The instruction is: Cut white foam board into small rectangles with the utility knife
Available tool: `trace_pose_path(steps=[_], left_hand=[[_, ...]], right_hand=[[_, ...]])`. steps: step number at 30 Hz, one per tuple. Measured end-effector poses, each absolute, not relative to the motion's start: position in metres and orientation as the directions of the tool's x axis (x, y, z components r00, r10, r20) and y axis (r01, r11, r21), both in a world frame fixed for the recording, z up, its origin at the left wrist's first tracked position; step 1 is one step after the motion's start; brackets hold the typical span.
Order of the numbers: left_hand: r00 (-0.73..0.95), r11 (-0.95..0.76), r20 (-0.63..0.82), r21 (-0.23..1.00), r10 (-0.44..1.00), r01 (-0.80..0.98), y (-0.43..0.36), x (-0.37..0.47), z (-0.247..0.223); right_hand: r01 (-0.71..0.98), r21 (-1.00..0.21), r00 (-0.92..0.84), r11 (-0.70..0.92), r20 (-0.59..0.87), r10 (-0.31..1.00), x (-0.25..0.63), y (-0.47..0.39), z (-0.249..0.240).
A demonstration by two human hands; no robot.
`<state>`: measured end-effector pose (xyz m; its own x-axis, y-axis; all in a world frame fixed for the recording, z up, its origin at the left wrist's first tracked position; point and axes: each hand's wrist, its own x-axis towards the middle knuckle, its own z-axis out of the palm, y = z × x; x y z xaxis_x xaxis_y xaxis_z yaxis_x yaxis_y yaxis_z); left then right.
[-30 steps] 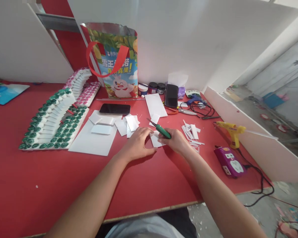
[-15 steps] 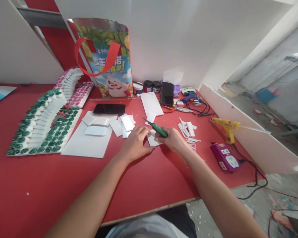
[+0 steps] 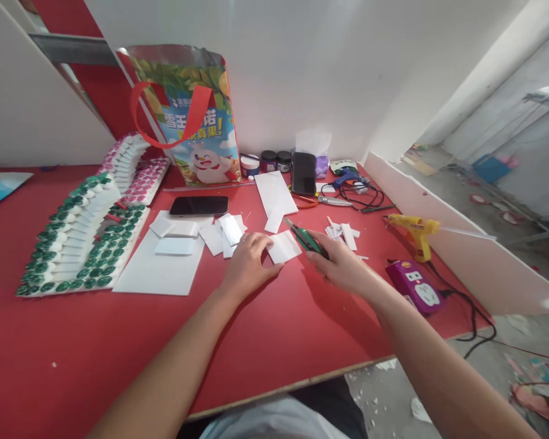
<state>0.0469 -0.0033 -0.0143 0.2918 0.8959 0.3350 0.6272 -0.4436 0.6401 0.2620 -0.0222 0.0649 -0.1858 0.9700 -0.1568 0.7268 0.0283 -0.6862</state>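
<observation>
Here: left hand [image 3: 249, 265], spread at the near-left edge of white piece [image 3: 287, 247] on red tabletop [image 3: 279, 329], piece best pressed flat; right hand [image 3: 341, 262], wrapped round green cutter [image 3: 309, 240], best angled clear of the left; beyond, white board [image 3: 274, 190].

Head view, forward (and down) over table [image 3: 265, 341].

The left arm [image 3: 178, 344] and right arm [image 3: 421, 335] reach forward. The left hand [image 3: 247, 262] spreads its thumb; the right hand [image 3: 338, 261] curls its fingers.
</observation>
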Motion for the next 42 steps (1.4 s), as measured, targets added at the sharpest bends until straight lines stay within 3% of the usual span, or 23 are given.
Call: trace_pose_path(steps=[4,11,18,33,42], left_hand=[[0.289,-0.454,0.353,0.627,0.890,0.633,-0.002,0.048,-0.017],[0.290,-0.462,0.363,0.628,0.886,0.626,-0.005,0.047,-0.017],[0.296,-0.470,0.368,0.620,0.882,0.628,-0.006,0.046,-0.017],[0.300,-0.479,0.376,0.631,0.877,0.610,-0.007,0.045,-0.014],[0.307,-0.495,0.391,0.631,0.868,0.597,-0.005,0.045,-0.015]], right_hand=[[0.827,-0.558,-0.264,0.073,-0.271,0.926,0.257,-0.027,0.076],[0.889,-0.451,-0.249,0.077,-0.334,0.909,0.248,-0.029,0.078],[0.890,-0.445,-0.255,0.097,-0.310,0.916,0.245,-0.025,0.078],[0.957,-0.203,-0.275,0.205,-0.424,0.863,0.216,-0.015,0.101],[0.951,-0.195,-0.301,0.240,-0.403,0.864,0.221,-0.017,0.100]])
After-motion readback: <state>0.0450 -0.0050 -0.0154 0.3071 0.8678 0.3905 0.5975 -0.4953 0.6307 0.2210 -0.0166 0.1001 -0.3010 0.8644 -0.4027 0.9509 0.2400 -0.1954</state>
